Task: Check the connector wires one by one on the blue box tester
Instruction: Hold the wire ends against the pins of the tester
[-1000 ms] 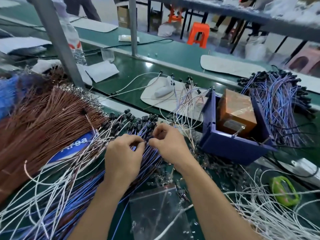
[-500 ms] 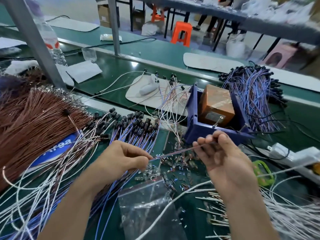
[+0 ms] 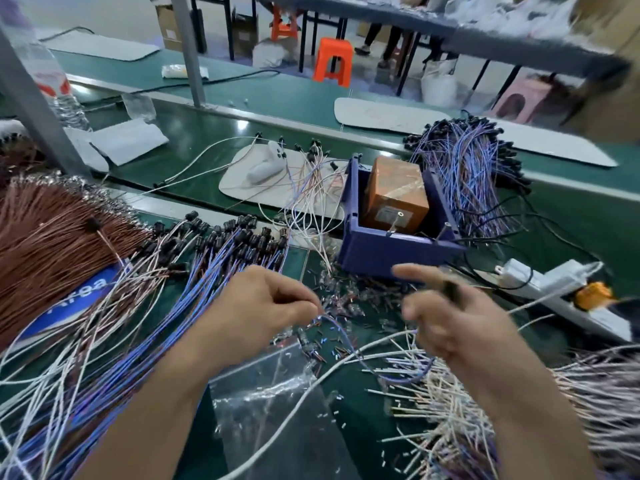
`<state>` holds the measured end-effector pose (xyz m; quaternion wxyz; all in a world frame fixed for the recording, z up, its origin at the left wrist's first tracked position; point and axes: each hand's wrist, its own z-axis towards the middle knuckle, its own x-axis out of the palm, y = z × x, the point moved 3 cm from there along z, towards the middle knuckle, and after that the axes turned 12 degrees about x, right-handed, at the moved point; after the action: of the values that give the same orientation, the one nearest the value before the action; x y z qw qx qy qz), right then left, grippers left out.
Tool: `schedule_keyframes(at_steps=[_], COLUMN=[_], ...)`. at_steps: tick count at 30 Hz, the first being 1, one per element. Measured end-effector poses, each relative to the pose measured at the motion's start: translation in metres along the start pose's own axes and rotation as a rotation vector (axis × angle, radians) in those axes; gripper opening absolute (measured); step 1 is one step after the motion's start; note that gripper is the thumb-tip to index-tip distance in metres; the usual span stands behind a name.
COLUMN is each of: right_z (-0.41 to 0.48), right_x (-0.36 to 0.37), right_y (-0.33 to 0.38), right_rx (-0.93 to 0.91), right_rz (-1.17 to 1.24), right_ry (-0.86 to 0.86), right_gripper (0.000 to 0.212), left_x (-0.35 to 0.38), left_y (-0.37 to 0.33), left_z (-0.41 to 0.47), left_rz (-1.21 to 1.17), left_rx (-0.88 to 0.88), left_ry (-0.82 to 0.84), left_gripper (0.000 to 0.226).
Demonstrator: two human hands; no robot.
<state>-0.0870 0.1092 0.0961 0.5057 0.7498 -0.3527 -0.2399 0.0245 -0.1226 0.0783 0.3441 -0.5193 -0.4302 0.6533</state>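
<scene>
Green matting covers the desk (image 3: pixel 349 410), and the part nearest the person is crowded. A clear plastic bag (image 3: pixel 270 403) lies between the forearms, and a heap of white wire ends (image 3: pixel 450 420) spreads under the right wrist.

Just beyond, the left hand (image 3: pixel 263 306) has its grip closed, thumb and fingertips pinched on one end of a single blue connector wire (image 3: pixel 346 344). The wire sags in a loop over the white heap and rises to the right hand (image 3: pixel 453 323). That hand is blurred. Its grip looks clamped on the wire's black plug end, forefinger pointing out (I would not swear to the exact hold).

The slack loop is the first worry. Lifted quickly, it could hook the white ends or sweep the loose terminals (image 3: pixel 349 299) scattered between the hands.

Beyond the hands stands the blue box tester (image 3: pixel 381 254), open-topped, with an orange block (image 3: pixel 398 188) inside. Its contacts look small, so a hurried or skewed touch might give a false reading.

A waiting bundle (image 3: pixel 221 251) lies left of the box, and another bundle (image 3: pixel 467 161) lies behind it on the right. They look alike, so a wire dropped short could land among the wrong lot.
</scene>
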Motion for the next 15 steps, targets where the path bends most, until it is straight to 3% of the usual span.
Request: schedule_keyframes(at_steps=[2, 4, 6, 10, 15], right_z=[0.001, 0.003, 0.005, 0.001, -0.003], right_x=[0.021, 0.038, 0.042, 0.026, 0.018], right_y=[0.000, -0.003, -0.010, -0.020, -0.029], right_rx=[0.002, 0.000, 0.016, 0.080, 0.105], right_rz=[-0.292, -0.409, -0.399, -0.243, -0.242], right_ry=[-0.014, -0.011, -0.016, -0.050, 0.011], right_gripper=[0.040, 0.030, 0.011, 0.023, 0.026], left_x=[0.022, 0.037, 0.044, 0.038, 0.034], left_y=[-0.010, -0.016, -0.016, -0.007, 0.000], left_z=[0.009, 0.016, 0.019, 0.015, 0.013], left_rz=[-0.052, -0.131, -0.189, -0.194, -0.339], left_rx=[0.064, 0.089, 0.100, 0.086, -0.003], left_ry=[0.038, 0.030, 0.025, -0.043, -0.105], left_gripper=[0.012, 0.010, 0.011, 0.017, 0.019])
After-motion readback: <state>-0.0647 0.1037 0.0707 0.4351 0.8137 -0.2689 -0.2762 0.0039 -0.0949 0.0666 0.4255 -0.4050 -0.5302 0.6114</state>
